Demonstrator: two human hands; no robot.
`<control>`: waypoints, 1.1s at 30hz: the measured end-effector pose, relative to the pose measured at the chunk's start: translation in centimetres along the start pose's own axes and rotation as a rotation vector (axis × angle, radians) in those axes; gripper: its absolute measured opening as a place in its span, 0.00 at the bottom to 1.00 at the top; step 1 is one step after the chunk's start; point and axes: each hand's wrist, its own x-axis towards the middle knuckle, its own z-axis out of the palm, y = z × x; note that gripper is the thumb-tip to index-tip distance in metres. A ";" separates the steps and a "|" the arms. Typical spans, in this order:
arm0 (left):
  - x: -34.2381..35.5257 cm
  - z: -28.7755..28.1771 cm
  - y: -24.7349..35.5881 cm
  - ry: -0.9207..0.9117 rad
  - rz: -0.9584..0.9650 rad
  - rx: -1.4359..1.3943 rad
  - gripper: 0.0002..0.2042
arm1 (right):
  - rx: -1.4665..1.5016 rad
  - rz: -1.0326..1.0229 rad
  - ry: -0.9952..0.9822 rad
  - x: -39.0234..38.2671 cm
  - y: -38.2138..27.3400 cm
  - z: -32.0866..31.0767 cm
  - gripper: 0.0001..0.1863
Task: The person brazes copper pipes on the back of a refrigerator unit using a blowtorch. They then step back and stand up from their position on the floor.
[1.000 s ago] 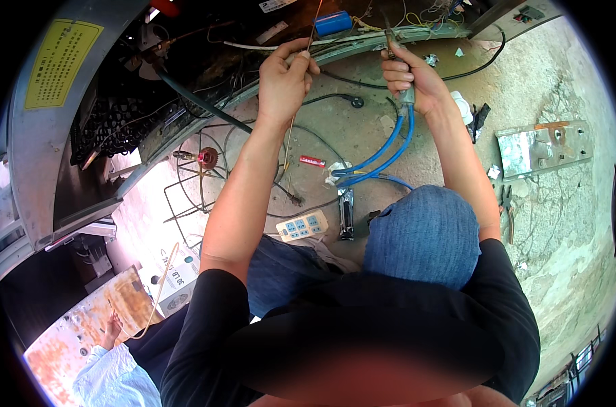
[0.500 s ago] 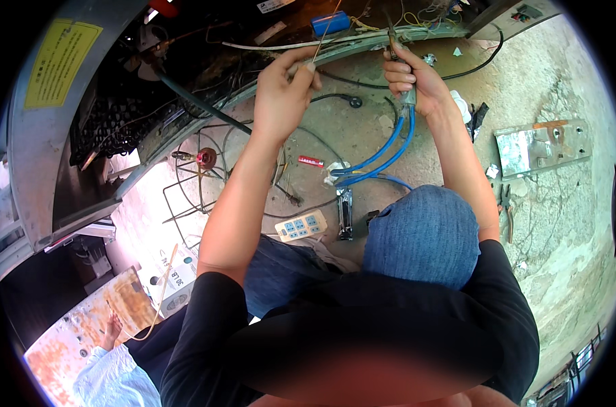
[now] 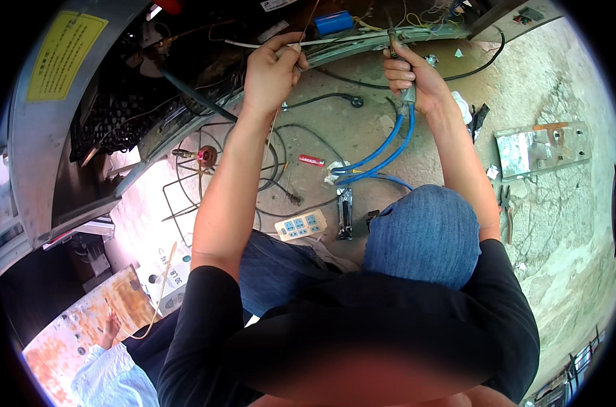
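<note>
My left hand (image 3: 272,73) pinches a thin copper-coloured brazing rod (image 3: 310,22); it points up into the dark opening of a metal cabinet (image 3: 216,108) and its tail shows below the hand. In my right hand (image 3: 416,76) is a gas torch (image 3: 408,96), with fingers wrapped round the handle and its nozzle pointing away from me. Two blue hoses (image 3: 389,146) run from the torch's near end down to the floor. No flame can be made out at the tip. A blue cylinder (image 3: 333,22) lies inside the cabinet between my hands, near yellow wires.
On the floor lie a power strip (image 3: 301,224), a red battery-like cylinder (image 3: 311,160), black cables, pliers (image 3: 506,214) and a metal plate (image 3: 544,149). A wire stand (image 3: 198,186) is at left. Another person's hand (image 3: 111,329) shows lower left, beside a rusty panel (image 3: 63,322).
My left hand has shifted left and slightly farther away, and the brazing rod moved with it. My right hand and the torch stay almost in place.
</note>
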 end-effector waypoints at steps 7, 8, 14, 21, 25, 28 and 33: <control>-0.1 0.6 1.6 -0.019 0.009 0.010 0.17 | 0.015 0.000 -0.015 0.1 -0.1 0.0 0.14; -0.2 0.7 1.9 -0.018 0.011 0.025 0.17 | 0.014 0.000 -0.013 0.0 -0.1 0.0 0.14; -2.0 0.4 2.5 -0.028 -0.016 0.024 0.16 | 0.007 -0.004 0.001 -0.4 0.1 -0.1 0.14; -4.4 -2.6 1.9 -0.068 -0.080 0.074 0.17 | 0.009 0.015 0.032 -1.5 0.3 -1.0 0.14; -5.0 -2.9 2.2 -0.077 -0.065 0.057 0.17 | 0.003 0.005 0.038 -2.7 0.4 -1.8 0.14; -5.4 -2.9 2.2 -0.099 -0.052 0.058 0.18 | -0.091 -0.131 0.167 -4.5 0.1 -1.9 0.14; -5.6 -4.0 4.1 -0.153 -0.052 -0.075 0.19 | -0.440 -0.442 0.492 -9.2 0.2 -0.5 0.14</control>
